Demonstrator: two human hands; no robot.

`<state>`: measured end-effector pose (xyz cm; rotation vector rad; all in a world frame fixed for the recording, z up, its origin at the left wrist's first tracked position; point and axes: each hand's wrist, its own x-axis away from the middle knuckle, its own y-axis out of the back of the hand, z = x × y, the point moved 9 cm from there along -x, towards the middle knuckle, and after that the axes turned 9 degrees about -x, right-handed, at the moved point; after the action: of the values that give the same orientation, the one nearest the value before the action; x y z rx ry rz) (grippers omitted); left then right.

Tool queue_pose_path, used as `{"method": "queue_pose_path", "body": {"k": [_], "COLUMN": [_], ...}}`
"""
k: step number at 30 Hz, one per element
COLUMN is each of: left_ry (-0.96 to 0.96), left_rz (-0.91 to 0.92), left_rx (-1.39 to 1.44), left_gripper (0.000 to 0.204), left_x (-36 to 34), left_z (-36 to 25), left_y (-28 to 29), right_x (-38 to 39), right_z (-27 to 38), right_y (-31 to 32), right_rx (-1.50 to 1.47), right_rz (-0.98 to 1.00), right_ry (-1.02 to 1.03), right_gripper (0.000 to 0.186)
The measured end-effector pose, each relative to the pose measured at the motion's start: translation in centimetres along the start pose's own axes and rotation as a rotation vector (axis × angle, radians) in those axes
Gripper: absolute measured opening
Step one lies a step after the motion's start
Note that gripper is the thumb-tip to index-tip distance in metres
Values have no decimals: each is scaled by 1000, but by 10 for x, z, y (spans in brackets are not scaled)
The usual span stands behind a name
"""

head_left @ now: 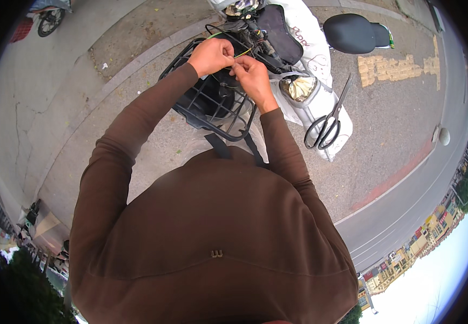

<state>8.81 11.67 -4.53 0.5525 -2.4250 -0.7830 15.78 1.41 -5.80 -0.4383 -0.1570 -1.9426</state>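
Observation:
My left hand (212,56) and my right hand (253,81) meet above a black basket (220,129) on the front of a scooter. Both are closed in a pinch, fingertips almost touching. A thin yellow-green wire (243,53) runs to the fingertips; its end is hidden between them. Just under my right hand, a small dark round part (224,90) hangs inside the basket. Beyond the hands lie the scooter's handlebar parts and black cables (253,36). Large black-handled scissors (329,123) rest on a white quilted cover (343,141) to the right of my right hand.
The scooter's black seat (350,33) is at the far right, past the cover. A silvery-lined opening (300,88) in the cover shows beside my right wrist. Pavement surrounds the scooter, with a curb (136,63) at left and a road (401,200) at right.

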Motion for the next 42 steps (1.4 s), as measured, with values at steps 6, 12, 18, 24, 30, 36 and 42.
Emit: {"method": "queue_pose_path", "body": {"k": [6, 12, 18, 24, 30, 36, 42], "left_ry": [42, 79, 32, -94, 122, 140, 228], "left_rz": [120, 147, 179, 131, 147, 148, 66], "left_rx": [582, 573, 520, 337, 430, 463, 571], "left_gripper": [13, 18, 20, 13, 10, 10, 9], "left_x": [15, 11, 2, 8, 3, -5, -7], "left_z": [16, 23, 23, 14, 17, 22, 28], "left_y": [-10, -11, -15, -7, -9, -13, -13], "right_x": [4, 2, 5, 9, 12, 7, 6], "right_z": [-9, -16, -13, 2, 4, 2, -2], "right_y": [-6, -9, -9, -2, 3, 4, -5], "right_rx": [-423, -606, -491, -492, -43, 62, -192], "right_rz": [-121, -216, -188, -160, -285, -290, -283], "right_ry": [-257, -230, -180, -134, 85, 107, 52], "right_gripper": [17, 33, 37, 33, 24, 31, 39]}}
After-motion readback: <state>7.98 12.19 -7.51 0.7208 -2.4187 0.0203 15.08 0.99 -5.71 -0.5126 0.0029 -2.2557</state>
